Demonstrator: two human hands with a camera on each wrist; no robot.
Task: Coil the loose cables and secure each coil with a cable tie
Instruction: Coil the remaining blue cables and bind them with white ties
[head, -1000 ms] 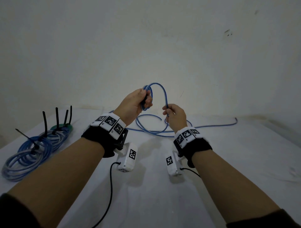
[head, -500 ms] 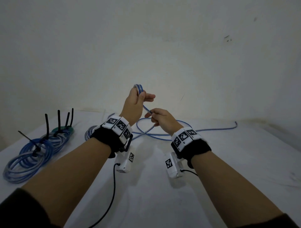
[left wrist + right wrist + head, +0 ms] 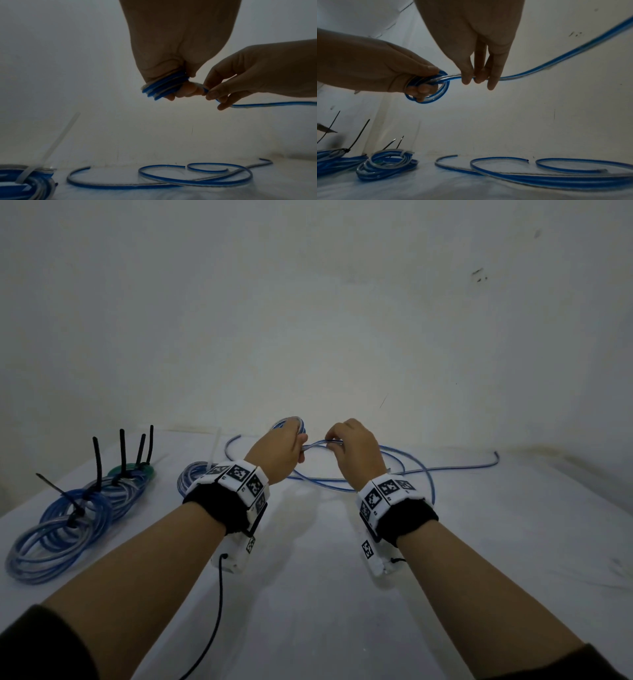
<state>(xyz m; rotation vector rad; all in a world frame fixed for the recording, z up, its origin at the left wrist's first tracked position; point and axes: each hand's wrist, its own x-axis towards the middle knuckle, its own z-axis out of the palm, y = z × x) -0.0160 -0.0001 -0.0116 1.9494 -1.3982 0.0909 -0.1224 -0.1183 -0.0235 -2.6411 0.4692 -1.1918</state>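
My left hand [image 3: 278,447] grips a small coil of blue and clear cable [image 3: 428,88], wound around its fingers [image 3: 164,86], held above the white table [image 3: 308,594]. My right hand [image 3: 356,446] pinches the same cable [image 3: 539,70] just right of the coil, fingertips [image 3: 212,94] close to the left hand's. The rest of this cable [image 3: 445,467] trails in loose loops [image 3: 171,178] over the table behind both hands.
Several tied blue coils [image 3: 68,525] with upright black cable ties [image 3: 97,460] lie at the table's left. Another coil [image 3: 193,477] with a pale tie [image 3: 51,142] sits behind my left wrist. A wall [image 3: 308,320] rises right behind the table.
Both hands have dropped lower toward the table. The right hand moved from below the left hand to level with it on its right, drawing the cable across to the coil.
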